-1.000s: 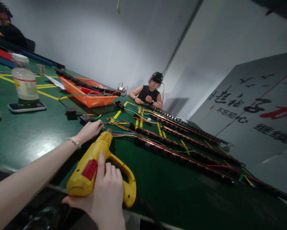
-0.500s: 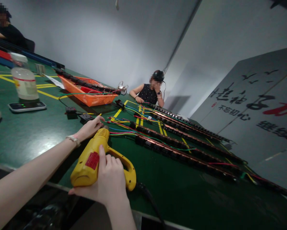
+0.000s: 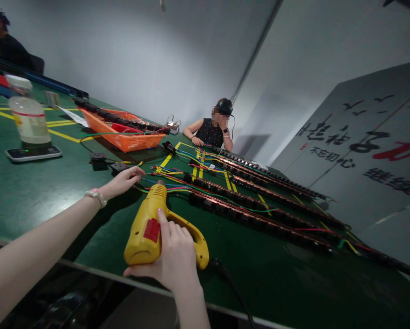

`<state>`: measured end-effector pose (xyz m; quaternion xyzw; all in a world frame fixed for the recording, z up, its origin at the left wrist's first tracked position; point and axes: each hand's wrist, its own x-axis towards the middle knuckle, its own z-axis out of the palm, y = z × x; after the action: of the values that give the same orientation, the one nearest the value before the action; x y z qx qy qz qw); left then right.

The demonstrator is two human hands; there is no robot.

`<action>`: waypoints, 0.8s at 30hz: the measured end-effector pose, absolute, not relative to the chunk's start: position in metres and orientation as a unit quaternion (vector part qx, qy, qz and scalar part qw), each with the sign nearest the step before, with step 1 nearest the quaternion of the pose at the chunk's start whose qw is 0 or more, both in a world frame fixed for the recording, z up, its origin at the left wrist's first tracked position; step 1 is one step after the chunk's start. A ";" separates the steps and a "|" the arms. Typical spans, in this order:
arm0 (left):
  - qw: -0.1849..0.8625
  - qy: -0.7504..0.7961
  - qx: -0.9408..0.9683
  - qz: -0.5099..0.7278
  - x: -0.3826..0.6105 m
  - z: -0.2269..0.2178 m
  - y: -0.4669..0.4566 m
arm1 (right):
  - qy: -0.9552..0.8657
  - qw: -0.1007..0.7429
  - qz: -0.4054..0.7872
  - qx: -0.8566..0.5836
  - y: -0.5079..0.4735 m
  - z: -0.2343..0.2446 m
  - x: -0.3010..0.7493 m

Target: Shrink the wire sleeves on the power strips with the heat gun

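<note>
My right hand (image 3: 179,249) is wrapped round the body of a yellow heat gun (image 3: 150,217) with a red label, its nozzle pointing away from me. A black cord trails from the handle toward the table edge. Beyond the nozzle and to its left, my left hand (image 3: 124,180) is closed, fingertips pinched at the ends of several coloured wires (image 3: 172,186). The exact ends are hidden by the fingers. Those wires run right to a long copper-and-black bar assembly (image 3: 225,208). Two black sockets, one of them a black socket block (image 3: 98,161), lie just past my left hand.
An orange basket (image 3: 129,142) holds another long bar at the back. More bar assemblies (image 3: 276,192) lie on the green table's right side. At left are a bottle (image 3: 29,119) and a phone (image 3: 35,154). One person (image 3: 210,130) sits across; another sits far left.
The heat gun has moved right, away from my left hand, with my right hand still on it. More of the wires beside my left hand now show. The view has shifted slightly.
</note>
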<state>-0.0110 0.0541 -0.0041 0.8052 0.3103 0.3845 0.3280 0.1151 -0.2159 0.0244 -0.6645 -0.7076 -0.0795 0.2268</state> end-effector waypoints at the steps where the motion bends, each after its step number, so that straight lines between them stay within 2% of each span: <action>1: 0.323 0.316 0.806 0.382 -0.011 -0.003 0.053 | -0.701 0.228 -0.078 -0.671 -0.219 0.025 0.119; 9: 0.238 0.339 0.838 0.357 -0.010 0.002 0.040 | -0.635 0.229 -0.127 -0.726 -0.233 0.026 0.137; 14: 0.200 0.351 0.850 0.338 -0.009 0.000 0.043 | -0.643 0.237 -0.117 -0.719 -0.239 0.032 0.140; 18: 0.176 0.330 0.849 0.374 -0.009 -0.002 0.046 | -0.627 0.235 -0.165 -0.724 -0.259 0.024 0.165; 24: 0.235 0.365 0.825 0.362 -0.006 0.000 0.046 | -0.599 0.218 -0.133 -0.759 -0.280 0.015 0.183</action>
<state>-0.0059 0.0462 -0.0001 0.8250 0.3654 0.3616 0.2346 0.1825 -0.2800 0.0151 -0.7592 -0.5987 -0.1329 0.2178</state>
